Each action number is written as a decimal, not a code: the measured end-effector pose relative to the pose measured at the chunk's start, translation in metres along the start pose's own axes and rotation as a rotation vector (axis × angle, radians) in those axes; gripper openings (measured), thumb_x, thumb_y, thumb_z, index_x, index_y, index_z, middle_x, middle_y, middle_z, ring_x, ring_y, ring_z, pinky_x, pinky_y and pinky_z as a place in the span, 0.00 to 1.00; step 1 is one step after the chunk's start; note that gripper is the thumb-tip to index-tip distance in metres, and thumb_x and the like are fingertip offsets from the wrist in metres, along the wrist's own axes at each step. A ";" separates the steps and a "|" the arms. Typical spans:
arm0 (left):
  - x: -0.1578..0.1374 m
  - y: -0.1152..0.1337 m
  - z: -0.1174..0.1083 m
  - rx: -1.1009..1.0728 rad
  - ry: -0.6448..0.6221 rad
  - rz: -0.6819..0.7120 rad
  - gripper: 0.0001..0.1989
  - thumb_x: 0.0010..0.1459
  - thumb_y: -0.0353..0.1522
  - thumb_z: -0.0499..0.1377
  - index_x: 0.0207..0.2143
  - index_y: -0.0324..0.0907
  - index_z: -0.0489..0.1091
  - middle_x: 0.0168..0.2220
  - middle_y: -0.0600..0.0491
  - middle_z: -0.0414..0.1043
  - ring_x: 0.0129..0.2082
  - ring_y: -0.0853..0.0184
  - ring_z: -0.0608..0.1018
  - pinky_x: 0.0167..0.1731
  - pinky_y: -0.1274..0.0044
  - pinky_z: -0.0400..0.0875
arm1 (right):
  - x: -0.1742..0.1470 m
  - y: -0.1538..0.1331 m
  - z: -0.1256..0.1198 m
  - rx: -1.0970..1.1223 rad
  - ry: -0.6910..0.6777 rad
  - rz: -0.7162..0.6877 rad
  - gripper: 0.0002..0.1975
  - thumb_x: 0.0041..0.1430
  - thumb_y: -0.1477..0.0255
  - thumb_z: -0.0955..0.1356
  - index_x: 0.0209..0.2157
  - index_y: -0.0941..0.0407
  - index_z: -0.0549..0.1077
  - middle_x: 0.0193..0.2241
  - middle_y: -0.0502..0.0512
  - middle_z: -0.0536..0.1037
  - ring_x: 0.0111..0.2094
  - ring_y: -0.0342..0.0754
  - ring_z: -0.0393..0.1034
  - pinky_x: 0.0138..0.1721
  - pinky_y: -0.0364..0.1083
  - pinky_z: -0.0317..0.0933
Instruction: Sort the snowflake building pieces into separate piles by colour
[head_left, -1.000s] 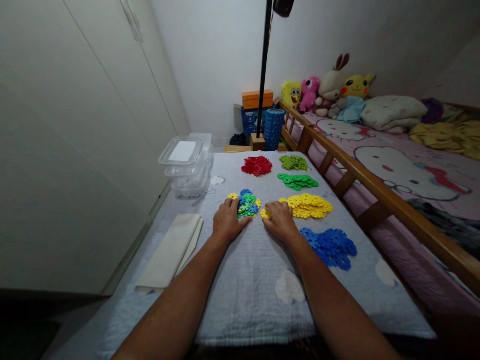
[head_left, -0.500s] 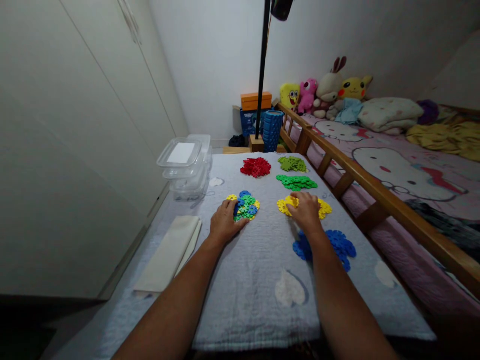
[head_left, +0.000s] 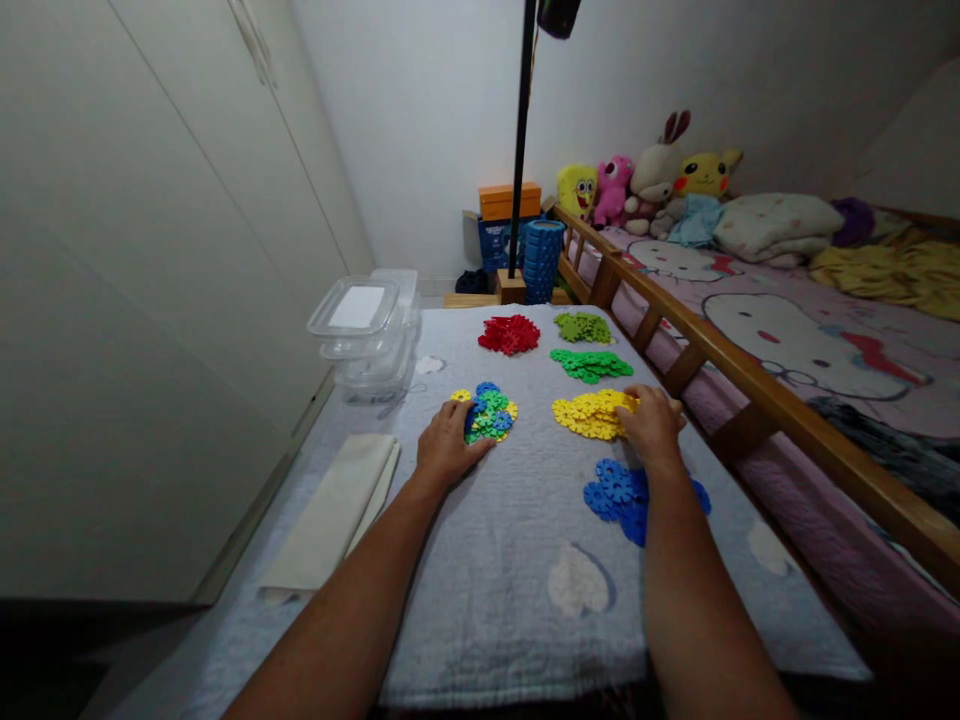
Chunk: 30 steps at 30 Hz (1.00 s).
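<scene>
My left hand (head_left: 448,445) rests at the left edge of a mixed pile of blue, green and yellow snowflake discs (head_left: 493,412), thumb and fingers spread against it. My right hand (head_left: 654,425) is at the right end of the pile of yellow snowflake discs (head_left: 589,412), fingers curved and apart, touching the discs there. It hides that end of the pile. Nearer to me lies a pile of blue snowflake discs (head_left: 616,490), partly covered by my right wrist and forearm. Beyond the yellow ones is a green pile (head_left: 592,365).
Red discs (head_left: 510,334) and light green discs (head_left: 583,327) are piled farther back. Stacked clear plastic containers (head_left: 360,340) and a folded cream cloth (head_left: 334,512) are on the left. A wooden bed rail (head_left: 750,375) runs along the right side.
My right hand has moved right along the yellow pile, uncovering its left and middle parts. My left hand stays at the mixed pile. The view has shifted slightly.
</scene>
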<state>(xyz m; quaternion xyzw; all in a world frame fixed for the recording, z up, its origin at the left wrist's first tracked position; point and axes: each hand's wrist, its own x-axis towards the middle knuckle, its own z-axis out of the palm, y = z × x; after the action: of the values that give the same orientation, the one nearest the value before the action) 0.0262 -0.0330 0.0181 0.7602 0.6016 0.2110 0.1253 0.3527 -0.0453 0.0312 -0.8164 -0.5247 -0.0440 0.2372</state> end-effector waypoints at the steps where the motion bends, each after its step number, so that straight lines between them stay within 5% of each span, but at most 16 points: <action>1: 0.000 0.000 0.000 0.003 -0.001 0.001 0.32 0.53 0.43 0.66 0.58 0.46 0.64 0.58 0.45 0.66 0.57 0.54 0.72 0.52 0.66 0.71 | 0.000 0.000 -0.001 0.001 0.009 0.003 0.17 0.56 0.69 0.66 0.47 0.54 0.76 0.50 0.62 0.72 0.50 0.62 0.60 0.48 0.57 0.55; 5: 0.000 -0.001 0.002 0.007 0.004 0.006 0.32 0.53 0.44 0.66 0.58 0.46 0.64 0.58 0.45 0.66 0.56 0.55 0.72 0.52 0.66 0.71 | -0.003 -0.012 -0.005 0.029 0.082 0.004 0.17 0.58 0.69 0.65 0.48 0.55 0.75 0.53 0.63 0.69 0.52 0.61 0.60 0.50 0.56 0.56; 8: 0.000 -0.002 0.002 0.007 0.011 0.008 0.32 0.53 0.43 0.66 0.58 0.46 0.64 0.58 0.46 0.66 0.56 0.55 0.72 0.52 0.66 0.71 | -0.011 -0.038 -0.002 0.101 0.075 -0.154 0.15 0.61 0.72 0.63 0.47 0.58 0.75 0.50 0.64 0.72 0.52 0.59 0.62 0.53 0.54 0.55; 12: -0.001 -0.002 0.002 0.000 0.026 0.017 0.32 0.53 0.43 0.66 0.58 0.46 0.64 0.57 0.47 0.67 0.57 0.56 0.72 0.54 0.67 0.70 | -0.039 -0.086 0.013 0.233 -0.127 -0.485 0.14 0.62 0.73 0.63 0.46 0.58 0.76 0.50 0.62 0.75 0.53 0.54 0.63 0.56 0.50 0.54; 15: -0.001 -0.003 0.002 -0.011 0.031 0.027 0.32 0.52 0.43 0.67 0.57 0.46 0.64 0.56 0.47 0.67 0.56 0.56 0.73 0.55 0.68 0.70 | -0.062 -0.112 0.029 0.261 -0.252 -0.600 0.17 0.62 0.73 0.63 0.52 0.55 0.74 0.56 0.59 0.73 0.55 0.55 0.61 0.57 0.51 0.52; 20: -0.001 -0.005 0.004 -0.015 0.035 0.042 0.34 0.51 0.44 0.68 0.58 0.45 0.63 0.56 0.46 0.67 0.56 0.56 0.73 0.54 0.67 0.70 | -0.077 -0.122 0.048 0.221 -0.328 -0.598 0.26 0.62 0.73 0.63 0.62 0.58 0.65 0.61 0.61 0.68 0.58 0.58 0.57 0.59 0.55 0.50; 26: -0.001 -0.007 0.006 -0.005 0.034 0.055 0.37 0.49 0.45 0.69 0.59 0.44 0.62 0.58 0.46 0.66 0.57 0.55 0.72 0.55 0.67 0.70 | -0.070 -0.117 0.056 0.278 -0.339 -0.590 0.21 0.61 0.71 0.65 0.55 0.56 0.71 0.55 0.61 0.73 0.55 0.56 0.62 0.57 0.53 0.54; 30: 0.000 -0.008 0.006 0.004 0.024 0.056 0.38 0.49 0.46 0.69 0.60 0.44 0.62 0.59 0.46 0.66 0.57 0.55 0.72 0.55 0.67 0.69 | -0.070 -0.116 0.059 0.294 -0.311 -0.566 0.26 0.59 0.69 0.66 0.59 0.59 0.67 0.55 0.64 0.72 0.55 0.56 0.61 0.57 0.53 0.53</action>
<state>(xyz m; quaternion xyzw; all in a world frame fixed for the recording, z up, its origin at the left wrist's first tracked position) 0.0220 -0.0305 0.0091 0.7744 0.5818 0.2227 0.1106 0.2095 -0.0386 -0.0040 -0.5925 -0.7608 0.0931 0.2479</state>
